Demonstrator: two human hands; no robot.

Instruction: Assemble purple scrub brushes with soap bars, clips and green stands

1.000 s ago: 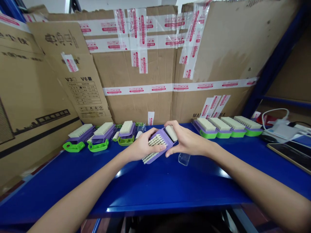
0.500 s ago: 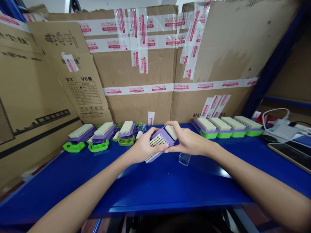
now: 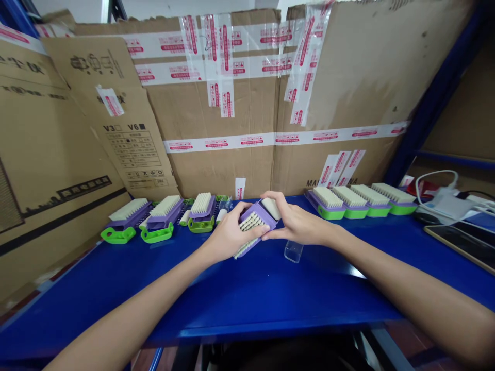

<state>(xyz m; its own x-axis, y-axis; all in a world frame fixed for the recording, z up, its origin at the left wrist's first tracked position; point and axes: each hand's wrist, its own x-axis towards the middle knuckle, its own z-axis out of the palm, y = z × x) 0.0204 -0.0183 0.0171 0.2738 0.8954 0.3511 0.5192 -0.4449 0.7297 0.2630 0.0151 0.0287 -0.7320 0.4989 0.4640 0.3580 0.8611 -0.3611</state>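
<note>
A purple brush [image 3: 253,222] with cream bristles is held tilted above the blue table, between both hands. My left hand [image 3: 235,230] grips its left side, thumb lying across the bristles. My right hand [image 3: 296,219] closes round the upper right end, where a pale pad or roller [image 3: 271,207] sits in a dark frame; which of these I cannot tell. The fingers hide part of that end. Just below my right hand, a small clear plastic piece [image 3: 294,251] rests on the table.
On the blue table [image 3: 247,304], several purple brushes with green parts [image 3: 164,216] stand at left. More brushes with green bases [image 3: 351,201] line up at right. Cardboard [image 3: 216,170] walls the back. A phone [image 3: 460,247], white charger and cables [image 3: 448,201] lie far right.
Both hands keep their hold on the brush. The left thumb and brush shift very slightly; the view moves a little. Everything on the table stays put.
</note>
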